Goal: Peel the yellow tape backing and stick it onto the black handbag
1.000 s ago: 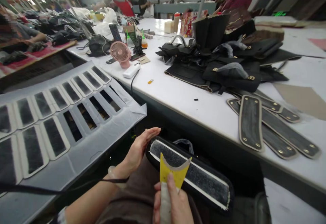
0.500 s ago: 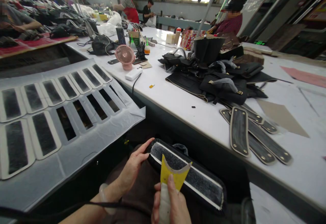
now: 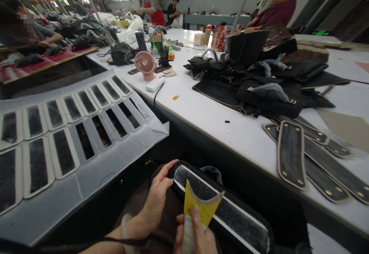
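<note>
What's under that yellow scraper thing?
Under the yellow scraper lies a long black strap piece with a fuzzy dark middle and white edging. The right hand holds the scraper; the left hand steadies the piece's end. The part directly beneath is covered.

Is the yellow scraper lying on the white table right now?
No, the right hand holds the yellow scraper over the black panel on the lap, below the table's edge.

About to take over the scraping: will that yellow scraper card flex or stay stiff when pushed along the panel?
Probably flexes: the yellow scraper card already curves at its top edge in the right hand. It looks thin, so likely light. The black panel, steadied at its end by the left hand, looks firmer, holding its flat shape across the lap.
</note>
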The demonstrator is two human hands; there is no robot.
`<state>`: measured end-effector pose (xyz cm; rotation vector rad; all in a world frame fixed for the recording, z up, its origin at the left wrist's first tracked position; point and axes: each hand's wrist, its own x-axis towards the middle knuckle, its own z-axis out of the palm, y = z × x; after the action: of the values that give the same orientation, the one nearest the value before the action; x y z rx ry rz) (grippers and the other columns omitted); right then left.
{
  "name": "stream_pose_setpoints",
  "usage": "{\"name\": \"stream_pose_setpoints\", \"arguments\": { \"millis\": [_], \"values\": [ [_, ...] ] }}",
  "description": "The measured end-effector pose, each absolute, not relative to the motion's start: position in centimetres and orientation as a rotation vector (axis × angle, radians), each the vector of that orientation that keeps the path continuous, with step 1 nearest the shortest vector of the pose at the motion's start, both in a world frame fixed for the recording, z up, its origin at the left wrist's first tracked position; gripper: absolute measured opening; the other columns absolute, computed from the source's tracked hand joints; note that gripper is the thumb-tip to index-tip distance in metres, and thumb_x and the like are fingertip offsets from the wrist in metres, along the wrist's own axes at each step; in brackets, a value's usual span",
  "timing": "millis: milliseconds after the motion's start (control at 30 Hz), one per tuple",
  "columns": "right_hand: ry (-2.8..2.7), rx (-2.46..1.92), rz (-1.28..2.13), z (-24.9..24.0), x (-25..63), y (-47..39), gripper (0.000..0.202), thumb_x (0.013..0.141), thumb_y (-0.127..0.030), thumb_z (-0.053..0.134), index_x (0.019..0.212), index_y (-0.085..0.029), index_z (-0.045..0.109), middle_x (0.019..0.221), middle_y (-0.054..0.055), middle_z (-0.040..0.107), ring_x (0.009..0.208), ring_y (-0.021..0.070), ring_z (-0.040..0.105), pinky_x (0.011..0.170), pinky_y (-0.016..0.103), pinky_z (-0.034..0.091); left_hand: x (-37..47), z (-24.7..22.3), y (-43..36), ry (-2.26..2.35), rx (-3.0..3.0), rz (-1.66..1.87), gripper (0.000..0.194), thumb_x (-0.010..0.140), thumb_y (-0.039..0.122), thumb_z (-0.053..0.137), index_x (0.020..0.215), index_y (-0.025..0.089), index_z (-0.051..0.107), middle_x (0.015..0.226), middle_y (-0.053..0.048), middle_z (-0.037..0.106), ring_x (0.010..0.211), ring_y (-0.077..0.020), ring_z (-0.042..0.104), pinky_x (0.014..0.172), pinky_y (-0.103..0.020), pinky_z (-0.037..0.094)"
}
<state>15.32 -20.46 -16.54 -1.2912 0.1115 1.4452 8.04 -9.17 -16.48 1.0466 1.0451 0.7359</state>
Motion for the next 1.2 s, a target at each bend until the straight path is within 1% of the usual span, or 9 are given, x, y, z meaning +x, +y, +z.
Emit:
{"name": "stream_pose_setpoints", "arguments": {
  "millis": [167,300,433,533,600,733,833,1000,1200],
  "values": [
    [0.092,-1.285,1.393,-16.2,14.6,-20.1,0.072,0.063,-0.084,0.063,0.072,-0.012,0.063,0.042,0.001,0.053,0.029,0.0117,0.045,0.031,0.022,0.039,9.3,-16.4,-10.1,1.142,1.22,0.819,0.049,0.083,0.026,0.044,0.13,0.016,0.056,0.134,-0.006,0.058,0.125,-0.0255,0.05,0.11,-0.034,0.034],
    [0.054,-1.282,1.255,-15.4,14.5,-21.8,0.071,0.066,-0.081,0.063,0.076,-0.011,0.066,0.041,-0.001,0.05,0.029,0.0092,0.041,0.032,0.02,0.036,8.5,-16.6,-10.3,1.092,1.165,0.826,0.051,0.084,0.031,0.051,0.133,0.017,0.055,0.137,-0.005,0.056,0.131,-0.0273,0.045,0.114,-0.034,0.031],
    [0.066,-1.293,0.832,-14.5,17.5,-25.5,0.059,0.073,-0.071,0.069,0.085,-0.013,0.067,0.045,-0.005,0.046,0.034,0.0064,0.039,0.035,0.016,0.03,7.1,-17.7,-9.3,0.974,1.002,0.702,0.057,0.085,0.041,0.059,0.138,0.021,0.051,0.136,-0.005,0.057,0.131,-0.0314,0.046,0.115,-0.04,0.032],
    [0.066,-1.404,0.443,-14.2,21.3,-28.1,0.045,0.078,-0.059,0.072,0.089,-0.017,0.066,0.057,-0.005,0.05,0.048,0.0077,0.044,0.044,0.016,0.036,6.9,-18.2,-8.4,0.927,0.938,0.616,0.056,0.085,0.047,0.061,0.137,0.028,0.051,0.139,-0.001,0.055,0.132,-0.0303,0.045,0.114,-0.037,0.034],
    [0.091,-1.502,0.337,-14.6,23.7,-28.8,0.042,0.077,-0.056,0.075,0.092,-0.018,0.066,0.068,-0.003,0.056,0.058,0.0099,0.048,0.05,0.017,0.041,7.1,-18.1,-8.1,0.912,0.907,0.577,0.056,0.084,0.049,0.063,0.136,0.032,0.052,0.141,0.002,0.053,0.132,-0.0292,0.045,0.113,-0.034,0.035],
    [0.117,-1.523,0.426,-16.3,26.5,-28.0,0.042,0.072,-0.055,0.078,0.092,-0.019,0.069,0.082,0.0,0.063,0.068,0.0131,0.053,0.057,0.02,0.045,7.5,-17.8,-7.7,0.912,0.932,0.575,0.058,0.081,0.052,0.064,0.134,0.032,0.054,0.141,0.002,0.053,0.132,-0.0298,0.045,0.116,-0.036,0.03],
    [0.1,-1.514,0.515,-17.2,27.1,-26.9,0.042,0.07,-0.055,0.079,0.089,-0.018,0.072,0.091,0.003,0.067,0.085,0.0192,0.058,0.072,0.025,0.049,7.4,-17.9,-7.2,0.916,0.969,0.546,0.06,0.08,0.052,0.065,0.135,0.032,0.052,0.141,0.002,0.053,0.131,-0.0311,0.046,0.118,-0.039,0.025],
    [0.058,-1.557,0.686,-17.5,27.5,-26.6,0.042,0.07,-0.049,0.081,0.094,-0.017,0.071,0.089,0.004,0.069,0.087,0.0227,0.06,0.08,0.03,0.047,7.5,-18.6,-6.5,1.004,0.949,0.504,0.057,0.076,0.052,0.068,0.128,0.033,0.056,0.137,0.001,0.057,0.126,-0.0343,0.05,0.118,-0.047,0.025],
    [-0.058,-1.702,0.629,-17.8,27.6,-26.5,0.034,0.075,-0.047,0.074,0.097,-0.021,0.07,0.106,0.005,0.068,0.105,0.0272,0.058,0.098,0.037,0.039,8.4,-19.8,-6.5,1.097,0.997,0.58,0.056,0.071,0.054,0.067,0.121,0.031,0.06,0.133,0.0,0.06,0.129,-0.0361,0.046,0.119,-0.047,0.024]
  ]
}}
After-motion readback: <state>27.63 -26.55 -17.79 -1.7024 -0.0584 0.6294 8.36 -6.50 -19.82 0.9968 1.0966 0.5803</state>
